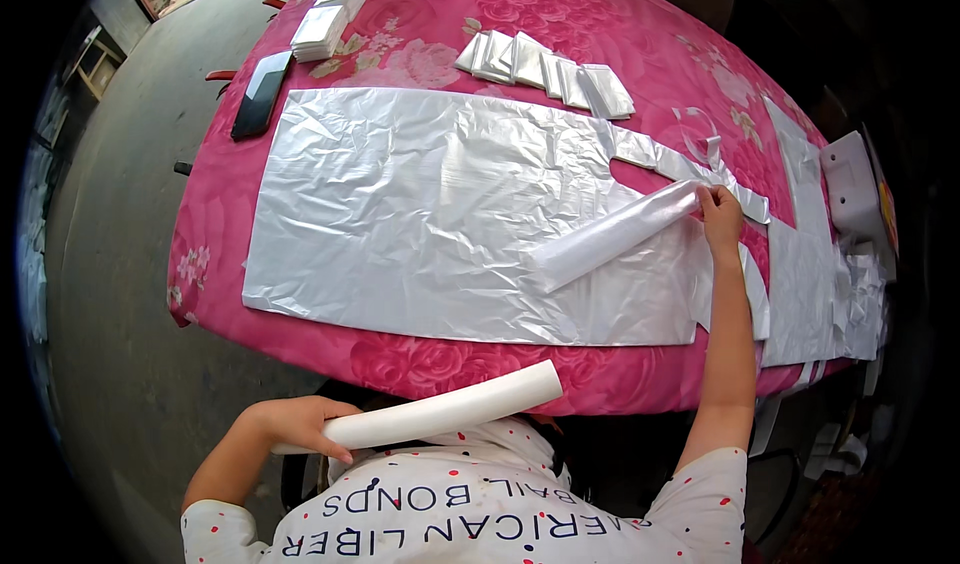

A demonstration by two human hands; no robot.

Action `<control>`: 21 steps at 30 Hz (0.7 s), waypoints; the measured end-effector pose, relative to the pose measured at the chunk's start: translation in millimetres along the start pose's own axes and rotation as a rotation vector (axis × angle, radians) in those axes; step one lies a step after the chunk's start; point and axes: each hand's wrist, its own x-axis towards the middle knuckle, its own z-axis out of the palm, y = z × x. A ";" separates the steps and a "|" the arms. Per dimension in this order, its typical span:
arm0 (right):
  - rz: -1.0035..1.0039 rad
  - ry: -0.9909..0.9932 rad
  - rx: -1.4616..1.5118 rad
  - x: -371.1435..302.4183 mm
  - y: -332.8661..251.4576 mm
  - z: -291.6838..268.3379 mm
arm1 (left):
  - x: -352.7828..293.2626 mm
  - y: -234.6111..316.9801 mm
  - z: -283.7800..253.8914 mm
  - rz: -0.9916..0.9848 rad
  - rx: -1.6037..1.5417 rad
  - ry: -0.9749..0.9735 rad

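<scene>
My left hand (308,426) is closed around one end of a smooth white tube-shaped roll (460,404), which lies slanted across my lap in front of the table edge. With the fingers of my right hand (720,211) I pinch the far end of a folded strip of thin, clear-whitish plastic (615,236). That strip lies slantwise over a large flattened sheet of silvery white plastic bags (400,204). The bags are wrinkled, with handle-like straps and a rounded cut-out at their right end, beside my right hand.
On the pink flowered tablecloth (400,364) a row of small folded plastic packets (545,69) lies beyond the bags. Stacked packets (325,26) and a dark phone (262,96) are at the far left. More plastic bags (805,284) and a white box (855,189) sit at the right.
</scene>
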 end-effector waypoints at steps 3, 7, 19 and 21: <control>-0.072 -0.089 0.049 -6.3 -38.6 24.5 | 4.0 51.8 -16.3 0.086 0.295 0.037; -0.099 -0.311 0.189 -21.7 -82.5 74.8 | 29.3 120.2 -35.7 0.305 0.773 0.292; -0.143 -0.622 0.146 -28.2 -134.6 144.3 | 103.6 108.4 -20.8 0.983 1.110 0.607; -0.080 -0.665 0.126 -20.6 -134.8 145.9 | 97.8 104.2 -19.5 0.886 1.108 0.564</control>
